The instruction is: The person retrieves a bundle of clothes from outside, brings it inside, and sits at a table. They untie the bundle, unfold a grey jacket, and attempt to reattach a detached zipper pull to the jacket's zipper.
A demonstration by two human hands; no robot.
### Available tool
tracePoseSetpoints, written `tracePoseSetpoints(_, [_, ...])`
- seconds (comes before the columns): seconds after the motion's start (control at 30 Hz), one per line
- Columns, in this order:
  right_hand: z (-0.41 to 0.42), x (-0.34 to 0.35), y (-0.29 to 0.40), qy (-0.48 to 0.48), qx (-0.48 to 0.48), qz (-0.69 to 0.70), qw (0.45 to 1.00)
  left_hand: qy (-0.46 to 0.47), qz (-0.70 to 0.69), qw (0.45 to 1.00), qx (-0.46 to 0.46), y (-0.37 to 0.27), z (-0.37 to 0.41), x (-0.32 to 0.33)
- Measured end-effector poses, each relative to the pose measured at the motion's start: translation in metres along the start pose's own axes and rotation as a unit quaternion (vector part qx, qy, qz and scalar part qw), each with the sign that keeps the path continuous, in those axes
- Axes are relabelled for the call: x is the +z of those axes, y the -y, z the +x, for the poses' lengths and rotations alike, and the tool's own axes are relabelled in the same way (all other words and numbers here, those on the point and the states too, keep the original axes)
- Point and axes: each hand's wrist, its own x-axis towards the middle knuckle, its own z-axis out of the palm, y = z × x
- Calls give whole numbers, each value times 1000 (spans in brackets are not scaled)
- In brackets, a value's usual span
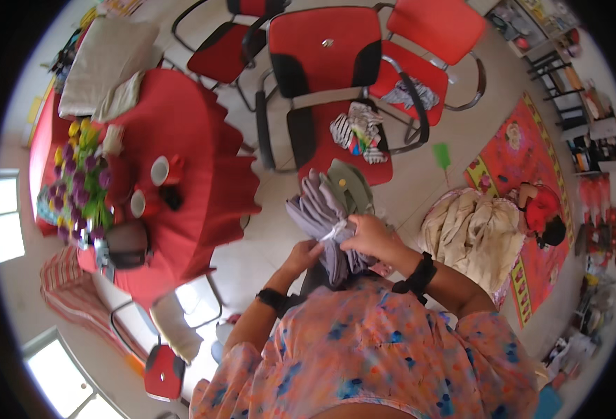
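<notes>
A bundle of folded grey-purple cloth (pixel 325 201) is in front of my body, with a white strip (pixel 335 230) across its middle. My left hand (pixel 308 255) grips the bundle's left side beside one end of the strip. On the right, my right hand (pixel 372 236) has its thumb and fingers closed on the bundle near the strip's other end. An olive-green cloth (pixel 349 183) with a round yellow spot lies against the bundle's far side. What bears the weight of the cloths below is hidden.
Ahead stands a red and black armchair (pixel 325 52) with striped clothes (pixel 360 131) on its seat. To the left, a red-covered table (pixel 182 120) carries mugs (pixel 160 171) and flowers (pixel 77 183). A person (pixel 543 212) lies on a floor mat (pixel 517 152) by a beige quilt (pixel 470 235).
</notes>
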Motion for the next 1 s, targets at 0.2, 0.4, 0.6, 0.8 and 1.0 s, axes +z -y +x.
tracePoseSetpoints(0.2, [49,-42,8,-11,-13,-6,1000,71,-39,996,-26,-51,52,-26])
tracePoseSetpoints(0.4, [71,-94,2,-62,-25,9,998,99,0,995,-5,-102,102,-35])
tracePoseSetpoints(0.6, [91,-155,-10,-79,-55,-9,995,104,6,994,42,-156,139,-21])
tracePoseSetpoints(0.8, [125,-201,-35,14,-78,-4,997,-31,59,996,54,-172,165,20])
tracePoseSetpoints(1.0, [151,-222,-65,132,-74,-43,988,-128,-58,990,9,-157,171,88])
